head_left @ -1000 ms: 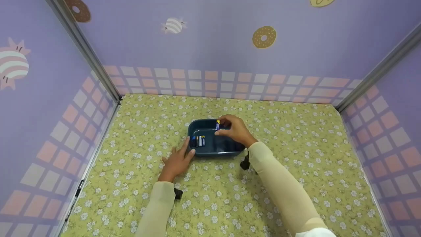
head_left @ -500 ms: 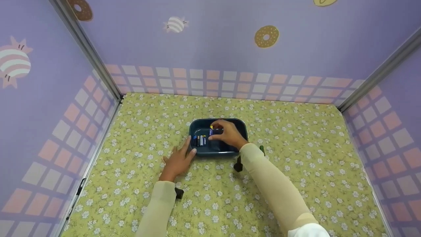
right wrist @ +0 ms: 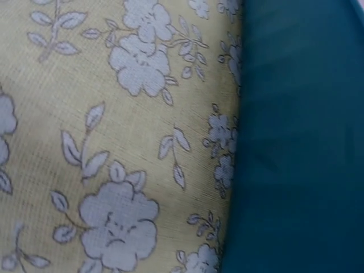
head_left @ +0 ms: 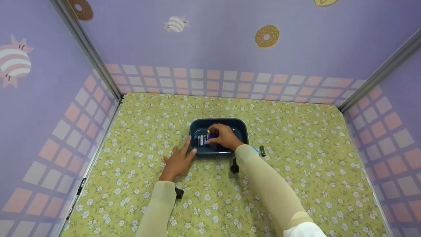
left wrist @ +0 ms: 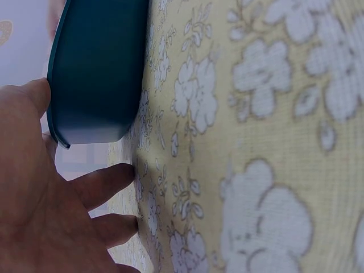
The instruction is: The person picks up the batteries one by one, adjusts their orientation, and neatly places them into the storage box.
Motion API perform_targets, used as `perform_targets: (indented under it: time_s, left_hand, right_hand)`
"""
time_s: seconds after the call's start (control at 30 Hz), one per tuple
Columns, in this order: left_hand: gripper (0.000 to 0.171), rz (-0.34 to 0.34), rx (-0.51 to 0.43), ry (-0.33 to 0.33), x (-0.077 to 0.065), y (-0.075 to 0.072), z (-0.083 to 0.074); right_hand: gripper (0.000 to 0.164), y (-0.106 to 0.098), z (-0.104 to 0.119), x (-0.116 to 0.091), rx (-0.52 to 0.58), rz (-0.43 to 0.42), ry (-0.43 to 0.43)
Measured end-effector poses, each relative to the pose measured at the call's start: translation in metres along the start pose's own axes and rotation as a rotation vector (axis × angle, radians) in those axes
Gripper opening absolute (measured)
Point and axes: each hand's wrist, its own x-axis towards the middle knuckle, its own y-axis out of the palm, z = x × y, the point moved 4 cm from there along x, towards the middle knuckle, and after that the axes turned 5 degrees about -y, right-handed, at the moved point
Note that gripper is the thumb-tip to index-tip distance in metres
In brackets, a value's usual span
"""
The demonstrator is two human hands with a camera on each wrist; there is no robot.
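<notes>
A dark teal plastic tray [head_left: 218,154] sits on the cloth. Inside it, at the left, several batteries [head_left: 201,140] stand side by side in a short row. My right hand [head_left: 225,136] reaches in over the tray and pinches a purple-blue battery with a yellow end [head_left: 208,134], at the right end of the row. My left hand [head_left: 179,161] lies with spread fingers against the tray's left rim. The left wrist view shows its thumb at the tray wall [left wrist: 96,74] and other fingers on the cloth. Only the tray's side [right wrist: 301,142] and cloth appear in the right wrist view.
A green battery [head_left: 262,151] lies on the floral cloth [head_left: 296,131] right of the tray, with something light blue beside it, partly behind the right sleeve. Purple patterned walls [head_left: 213,42] enclose the back and both sides.
The right hand has moved left and down with the pinched battery, to the end of the row. The green battery beside the sleeve has come into view. The left hand stays at the rim.
</notes>
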Motion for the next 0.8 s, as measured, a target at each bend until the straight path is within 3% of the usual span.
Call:
perform_targets:
  time_s: [0.43, 0.8]
  left_hand:
    - [0.067, -0.009, -0.008, 0.001, -0.001, 0.0, -0.001]
    - [0.069, -0.007, -0.013, 0.003, 0.0, 0.001, 0.001]
  right_hand:
    - [0.056, 0.008, -0.005, -0.001, -0.076, 0.061, 0.044]
    - [0.055, 0.012, -0.009, -0.001, -0.071, 0.076, 0.072]
